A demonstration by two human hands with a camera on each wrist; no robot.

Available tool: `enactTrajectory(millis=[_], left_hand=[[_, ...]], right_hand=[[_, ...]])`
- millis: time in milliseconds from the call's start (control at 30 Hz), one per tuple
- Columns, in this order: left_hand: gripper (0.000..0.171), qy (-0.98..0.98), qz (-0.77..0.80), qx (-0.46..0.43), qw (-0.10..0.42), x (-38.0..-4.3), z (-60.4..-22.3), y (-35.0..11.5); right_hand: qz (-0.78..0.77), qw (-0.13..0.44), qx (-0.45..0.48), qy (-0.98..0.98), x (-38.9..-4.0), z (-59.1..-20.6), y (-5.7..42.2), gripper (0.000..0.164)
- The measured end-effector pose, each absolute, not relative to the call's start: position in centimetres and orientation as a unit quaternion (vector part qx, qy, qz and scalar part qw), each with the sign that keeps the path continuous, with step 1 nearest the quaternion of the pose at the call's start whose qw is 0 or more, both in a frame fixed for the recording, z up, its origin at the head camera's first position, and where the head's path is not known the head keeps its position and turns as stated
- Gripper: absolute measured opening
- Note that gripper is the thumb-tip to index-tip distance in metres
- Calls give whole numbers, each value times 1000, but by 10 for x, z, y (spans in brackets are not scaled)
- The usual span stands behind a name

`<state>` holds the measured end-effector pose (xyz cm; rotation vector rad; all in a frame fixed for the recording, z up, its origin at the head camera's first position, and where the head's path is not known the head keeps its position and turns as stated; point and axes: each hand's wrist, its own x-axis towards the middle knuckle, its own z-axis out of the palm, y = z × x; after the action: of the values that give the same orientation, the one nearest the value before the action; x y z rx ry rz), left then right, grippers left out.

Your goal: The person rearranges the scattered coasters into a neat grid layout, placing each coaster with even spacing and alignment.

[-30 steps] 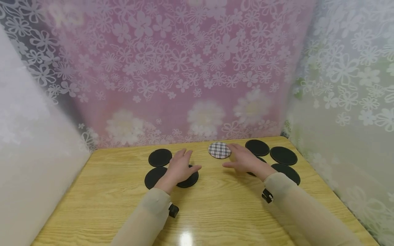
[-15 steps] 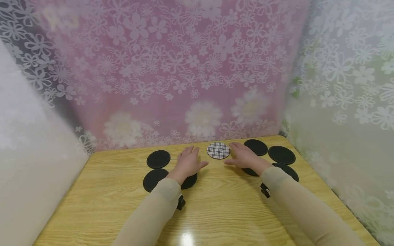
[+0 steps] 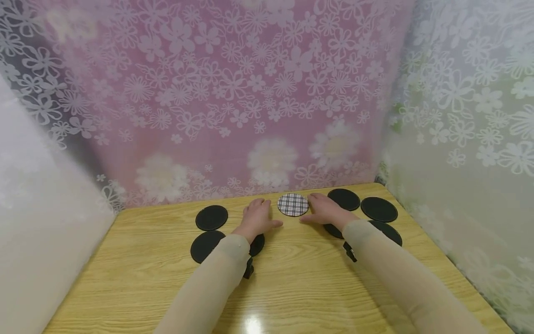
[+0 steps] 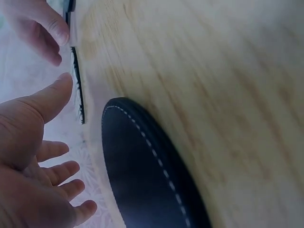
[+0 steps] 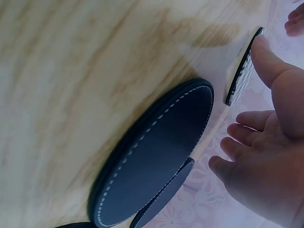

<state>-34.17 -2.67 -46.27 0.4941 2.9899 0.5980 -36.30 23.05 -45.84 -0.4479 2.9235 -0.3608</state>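
A round plaid coaster [image 3: 293,205] in black and white lies flat near the table's back edge, between the two hands. To its left my left hand [image 3: 257,219] hovers palm down, fingers loosely spread, a small gap from the rim. My right hand [image 3: 327,210] is on the other side, its fingertips right at the coaster's right rim and the thumb apart from the fingers. Both wrist views show relaxed fingers with nothing between them. Below the left hand is a black stitched coaster [image 4: 142,166], and by the right hand another black coaster [image 5: 156,147]; the forearms partly cover both.
Left of the left hand lie a far black coaster [image 3: 212,217] and a nearer black coaster [image 3: 206,246]. On the right are several more, among them a back coaster [image 3: 344,199] and an outer coaster [image 3: 379,209]. Floral cloth [image 3: 233,93] hangs behind the wooden table [image 3: 125,278].
My left hand has moved right, off the black coasters and closer to the plaid one. The right hand stays beside the plaid coaster. The coasters lie as before; the head view has shifted slightly.
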Motion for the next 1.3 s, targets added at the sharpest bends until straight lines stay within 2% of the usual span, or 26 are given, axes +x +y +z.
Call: enactTrajectory(millis=[500, 933, 1300], left_hand=[[87, 968, 185, 166, 32, -359, -472, -18], [71, 967, 194, 159, 31, -364, -477, -2], [71, 968, 206, 142, 32, -362, -474, 2]], right_hand=[[-136, 111, -122, 977, -375, -457, 221, 93], [-112, 91, -104, 984, -377, -460, 213, 83], [-118, 88, -113, 983, -375, -460, 207, 78]])
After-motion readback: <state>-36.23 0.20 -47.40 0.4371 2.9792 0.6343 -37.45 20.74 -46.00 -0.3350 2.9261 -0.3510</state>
